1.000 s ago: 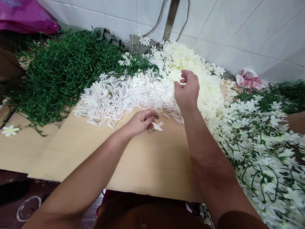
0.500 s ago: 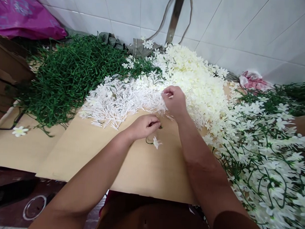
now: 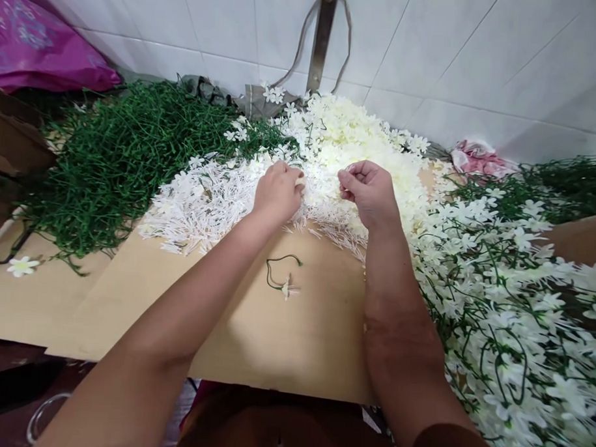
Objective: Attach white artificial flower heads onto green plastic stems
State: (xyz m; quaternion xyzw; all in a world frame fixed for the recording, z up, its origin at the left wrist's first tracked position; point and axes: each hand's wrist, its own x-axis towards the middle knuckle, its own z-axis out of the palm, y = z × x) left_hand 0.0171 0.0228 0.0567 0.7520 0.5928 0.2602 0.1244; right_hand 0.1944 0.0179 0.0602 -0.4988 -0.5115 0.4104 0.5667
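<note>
My left hand (image 3: 279,193) is over the pile of thin white stamen pieces (image 3: 205,201), its fingers curled down. Something pale shows at its fingertips, perhaps a petal, partly hidden by the hand. To the right, my right hand (image 3: 371,192) is closed in a pinch in front of the heap of cream-white flower heads (image 3: 350,131). What lies in that pinch is too small to make out. Below both hands, one artificial flower (image 3: 286,288) with a bent green stem (image 3: 269,274) lies loose on the cardboard (image 3: 294,341), touched by neither hand.
Green plastic stems (image 3: 129,152) are heaped at the left beside a brown box (image 3: 14,155). White flowers on green stems (image 3: 509,322) are piled at the right. A single flower (image 3: 23,266) lies at far left. Behind are a purple bag (image 3: 45,45), a pink-white cloth (image 3: 481,158) and a tiled wall.
The stemmed flower has left my left hand and lies on the cardboard. My left hand has moved forward to the white pile; my right hand has shifted right, still pinched.
</note>
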